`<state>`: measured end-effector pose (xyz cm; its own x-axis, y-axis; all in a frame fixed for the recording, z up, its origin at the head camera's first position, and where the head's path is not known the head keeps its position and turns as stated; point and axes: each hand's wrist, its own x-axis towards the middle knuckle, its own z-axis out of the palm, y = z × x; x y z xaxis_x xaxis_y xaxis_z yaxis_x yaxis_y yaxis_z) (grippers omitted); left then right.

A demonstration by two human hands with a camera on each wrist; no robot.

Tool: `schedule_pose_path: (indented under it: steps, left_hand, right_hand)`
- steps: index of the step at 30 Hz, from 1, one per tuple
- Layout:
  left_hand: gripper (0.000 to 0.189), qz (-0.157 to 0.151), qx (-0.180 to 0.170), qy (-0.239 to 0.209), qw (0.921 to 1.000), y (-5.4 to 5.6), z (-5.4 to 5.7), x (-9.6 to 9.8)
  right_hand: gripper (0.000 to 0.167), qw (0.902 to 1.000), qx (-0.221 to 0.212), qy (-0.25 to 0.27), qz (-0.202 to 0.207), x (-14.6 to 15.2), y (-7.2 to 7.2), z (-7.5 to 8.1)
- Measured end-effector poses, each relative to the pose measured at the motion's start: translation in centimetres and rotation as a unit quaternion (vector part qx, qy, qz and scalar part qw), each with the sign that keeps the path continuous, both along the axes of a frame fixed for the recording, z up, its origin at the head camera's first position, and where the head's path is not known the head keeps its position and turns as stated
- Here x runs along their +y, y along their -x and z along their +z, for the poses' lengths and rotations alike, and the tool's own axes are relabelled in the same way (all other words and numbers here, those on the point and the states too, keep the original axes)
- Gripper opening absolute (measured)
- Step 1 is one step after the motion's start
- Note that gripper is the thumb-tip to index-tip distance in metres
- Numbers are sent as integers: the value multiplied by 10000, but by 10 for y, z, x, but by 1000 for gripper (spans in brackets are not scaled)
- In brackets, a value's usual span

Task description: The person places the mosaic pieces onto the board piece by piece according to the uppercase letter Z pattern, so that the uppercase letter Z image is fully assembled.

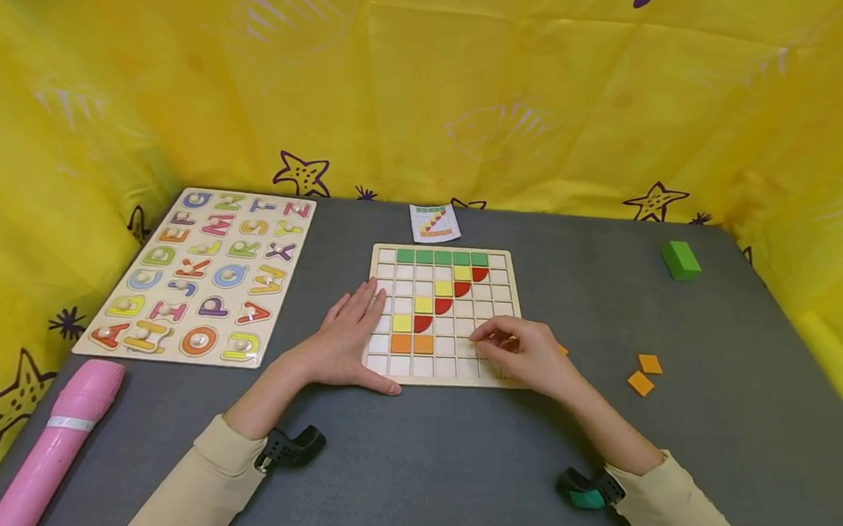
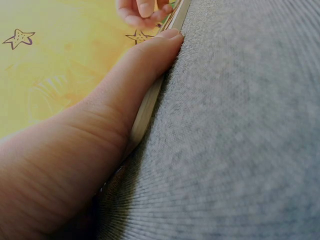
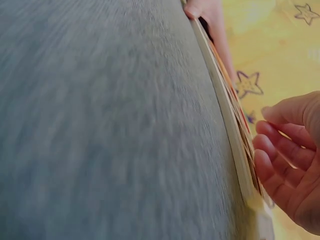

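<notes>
A wooden grid board (image 1: 464, 373) lies flat, holding a row of green squares (image 1: 443, 258), a diagonal of yellow squares (image 1: 423, 305) and red quarter-circles (image 1: 443, 305), and two orange squares (image 1: 412, 343). My left hand (image 1: 346, 336) rests at the board's left side, fingers straight over the edge, thumb along the front edge; the thumb (image 2: 140, 65) shows against that edge in the left wrist view. Above the board's right part, my right hand (image 1: 522, 351) hovers with loosely curled fingers. In the right wrist view, no piece shows between its fingers (image 3: 285, 150).
Loose orange squares (image 1: 640, 383) lie to the right, one partly hidden behind my right hand. A pattern card (image 1: 435, 224) sits behind the board. A green block (image 1: 681, 261) stands back right. Leftward are an alphabet puzzle (image 1: 223, 337) and a pink tube-shaped object (image 1: 55, 448).
</notes>
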<state>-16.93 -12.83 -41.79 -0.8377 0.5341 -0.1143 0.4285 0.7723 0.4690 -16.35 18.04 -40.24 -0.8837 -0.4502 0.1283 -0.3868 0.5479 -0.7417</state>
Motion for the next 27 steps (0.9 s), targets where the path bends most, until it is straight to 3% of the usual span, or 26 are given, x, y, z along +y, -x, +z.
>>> schedule_pose_path:
  steps: [10,19,27]
  left_hand:
    - [137,-42,91,-23,9999,1,-2,-1]
    - [137,-55,125,12,9999,1,-4,-1]
    - [137,-56,89,26,9999,2,-4,-1]
  right_hand:
    - [12,9991,-84,-293,-311,41,-6,3]
    - [19,9921,485,-899,-734,68,-9,6]
    - [23,9922,472,-1016,-546,78,-8,4]
